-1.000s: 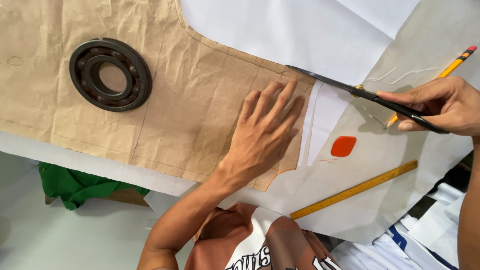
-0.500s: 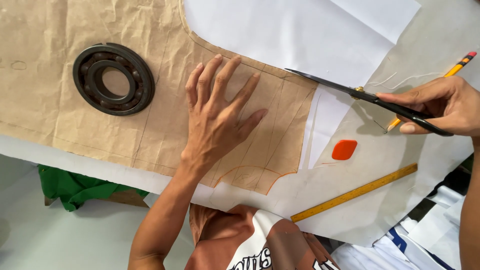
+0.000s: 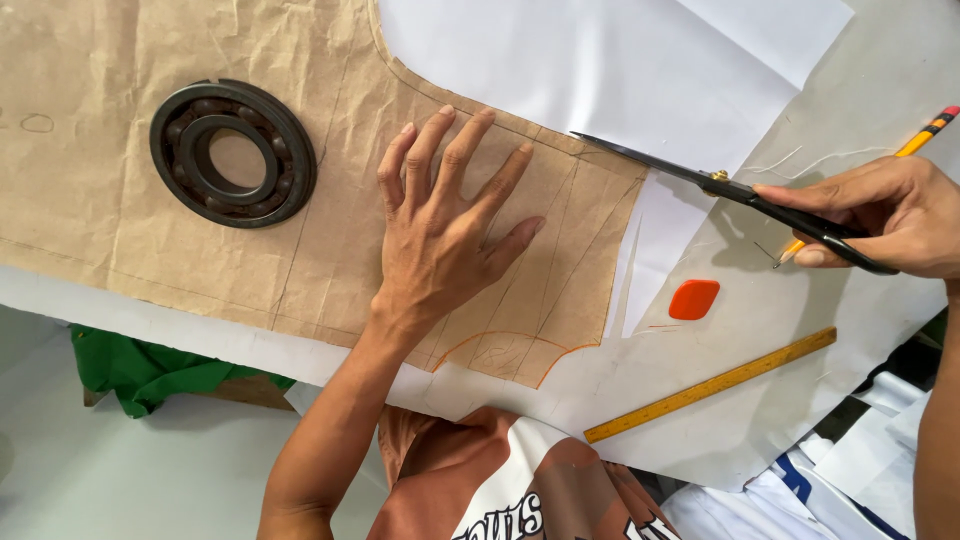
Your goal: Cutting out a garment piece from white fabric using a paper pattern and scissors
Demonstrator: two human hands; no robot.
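Pressing flat on the brown paper pattern (image 3: pixel 300 130), your left hand (image 3: pixel 440 230) lies palm down with its fingers (image 3: pixel 455 150) spread apart and pointing away from you, the forearm running back toward your body at the lower edge of the view. Nothing is gripped by this hand; it only bears down on the paper. Your right hand (image 3: pixel 890 220) enters from the right edge and has its fingers closed around the handles of a pair of black scissors (image 3: pixel 720 190). The blades are nearly together and point left, with the tip at the upper edge of the pattern, just beyond your left fingertips. A yellow pencil (image 3: pixel 925 132) is also caught in the right hand and sticks out toward the upper right.

The pattern lies creased on white fabric (image 3: pixel 600 70), which covers the worktop. A heavy dark bearing ring (image 3: pixel 232 152) sits on the pattern well to the left of your left hand, lying flat as a weight. No container shows on the worktop. Pencil lines run across the brown paper under and beside your left hand, and an orange curved line marks its lower edge. A small orange chalk block (image 3: pixel 694 299) rests on the fabric between your two hands, nearer the right. A yellow ruler (image 3: pixel 710 385) lies at a slant below it. Green cloth (image 3: pixel 140 365) shows under the worktop's near edge at the lower left.
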